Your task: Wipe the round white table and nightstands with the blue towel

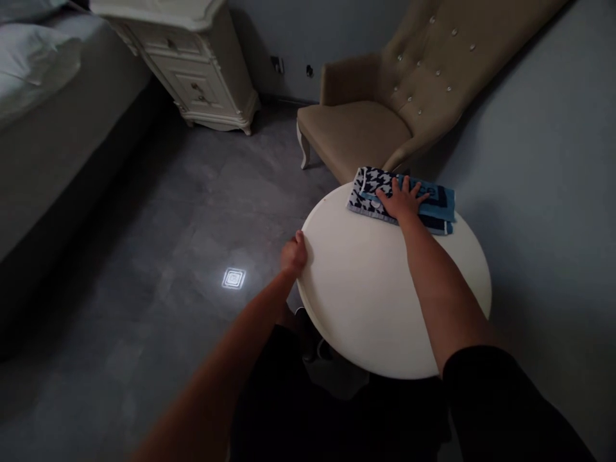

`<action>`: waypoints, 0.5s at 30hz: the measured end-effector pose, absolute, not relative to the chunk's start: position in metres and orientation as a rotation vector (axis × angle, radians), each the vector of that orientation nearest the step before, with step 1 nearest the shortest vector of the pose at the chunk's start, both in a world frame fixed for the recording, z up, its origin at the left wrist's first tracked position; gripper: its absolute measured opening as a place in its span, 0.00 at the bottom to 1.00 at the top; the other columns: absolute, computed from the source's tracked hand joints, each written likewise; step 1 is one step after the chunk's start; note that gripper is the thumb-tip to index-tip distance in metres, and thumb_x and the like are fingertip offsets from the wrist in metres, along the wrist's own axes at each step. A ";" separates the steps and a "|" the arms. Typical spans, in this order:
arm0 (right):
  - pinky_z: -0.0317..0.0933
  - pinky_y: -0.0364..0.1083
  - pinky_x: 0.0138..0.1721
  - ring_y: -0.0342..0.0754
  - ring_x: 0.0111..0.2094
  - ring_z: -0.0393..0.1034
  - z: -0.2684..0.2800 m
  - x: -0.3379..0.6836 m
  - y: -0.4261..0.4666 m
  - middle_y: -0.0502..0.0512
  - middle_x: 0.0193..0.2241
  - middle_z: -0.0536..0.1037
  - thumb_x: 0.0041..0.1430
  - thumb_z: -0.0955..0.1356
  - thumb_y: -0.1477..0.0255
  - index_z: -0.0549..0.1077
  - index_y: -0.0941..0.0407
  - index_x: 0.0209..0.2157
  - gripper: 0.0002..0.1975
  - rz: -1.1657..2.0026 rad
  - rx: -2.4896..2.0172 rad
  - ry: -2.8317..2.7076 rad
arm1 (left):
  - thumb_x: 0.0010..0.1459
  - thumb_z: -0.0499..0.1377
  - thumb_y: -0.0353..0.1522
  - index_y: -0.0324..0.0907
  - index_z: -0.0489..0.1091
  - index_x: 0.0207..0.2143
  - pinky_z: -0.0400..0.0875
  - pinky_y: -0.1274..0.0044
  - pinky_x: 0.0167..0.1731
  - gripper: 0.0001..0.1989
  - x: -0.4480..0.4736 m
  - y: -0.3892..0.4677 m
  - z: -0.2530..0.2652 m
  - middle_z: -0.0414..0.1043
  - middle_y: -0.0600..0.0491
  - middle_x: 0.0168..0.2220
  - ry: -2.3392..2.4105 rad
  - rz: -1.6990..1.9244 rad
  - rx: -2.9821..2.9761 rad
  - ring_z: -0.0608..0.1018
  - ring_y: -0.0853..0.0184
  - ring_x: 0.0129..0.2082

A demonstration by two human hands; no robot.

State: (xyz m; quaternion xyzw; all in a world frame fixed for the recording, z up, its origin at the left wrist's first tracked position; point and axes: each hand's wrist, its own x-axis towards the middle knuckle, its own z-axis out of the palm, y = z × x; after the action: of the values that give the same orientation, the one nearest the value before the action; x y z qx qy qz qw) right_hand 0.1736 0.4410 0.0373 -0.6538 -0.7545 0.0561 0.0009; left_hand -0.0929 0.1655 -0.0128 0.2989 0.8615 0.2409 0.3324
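Observation:
A round white table point(356, 289) stands right in front of me. My left hand point(294, 254) grips its left rim, thumb on top and the other fingers curled at the edge, partly hidden. On the far side of the tabletop lies a folded towel point(440, 200), blue and navy with a houndstooth pattern at its left end. My right hand point(403, 199) rests flat on the towel with its fingers spread.
A tan tufted armchair point(356, 128) stands just behind the table. Further back on the left is a white nightstand point(206, 83), beside a bed point(62, 122). A grey wall point(553, 179) runs along the right. A bright square light patch point(233, 278) shows on the floor.

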 end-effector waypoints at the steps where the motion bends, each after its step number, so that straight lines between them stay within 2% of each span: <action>1: 0.34 0.90 0.73 0.85 0.82 0.34 0.038 0.173 0.432 0.67 0.86 0.42 0.74 0.53 0.33 0.54 0.50 0.84 0.51 0.177 -2.051 -2.376 | 0.82 0.37 0.50 0.35 0.84 0.57 0.77 0.61 0.59 0.40 -0.093 0.166 -0.012 0.84 0.29 0.59 2.242 0.625 0.789 0.84 0.41 0.63; 7: 0.35 0.88 0.75 0.84 0.83 0.34 0.042 0.167 0.326 0.62 0.86 0.42 0.75 0.53 0.35 0.52 0.49 0.85 0.49 0.115 -2.017 -2.499 | 0.82 0.37 0.50 0.35 0.83 0.59 0.76 0.59 0.61 0.40 -0.092 0.164 -0.006 0.83 0.28 0.60 2.234 0.635 0.787 0.82 0.40 0.65; 12: 0.38 0.88 0.75 0.85 0.83 0.32 0.041 0.170 0.185 0.61 0.86 0.39 0.77 0.56 0.38 0.52 0.50 0.85 0.48 0.083 -1.971 -2.629 | 0.82 0.39 0.51 0.34 0.82 0.61 0.75 0.59 0.62 0.40 -0.090 0.160 -0.006 0.83 0.27 0.60 2.244 0.678 0.772 0.83 0.41 0.65; 15: 0.38 0.89 0.75 0.87 0.83 0.32 0.037 0.176 0.093 0.60 0.86 0.41 0.75 0.58 0.36 0.55 0.51 0.84 0.49 0.129 -1.899 -2.662 | 0.82 0.39 0.50 0.32 0.82 0.60 0.75 0.60 0.61 0.39 -0.090 0.159 -0.009 0.82 0.26 0.60 2.240 0.712 0.779 0.82 0.41 0.65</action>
State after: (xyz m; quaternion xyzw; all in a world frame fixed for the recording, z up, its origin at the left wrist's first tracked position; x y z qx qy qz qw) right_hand 0.1764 0.0933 0.0366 -0.5790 -0.8118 0.0394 -0.0655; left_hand -0.0904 0.1590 -0.0092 0.2972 0.8550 0.2717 0.3267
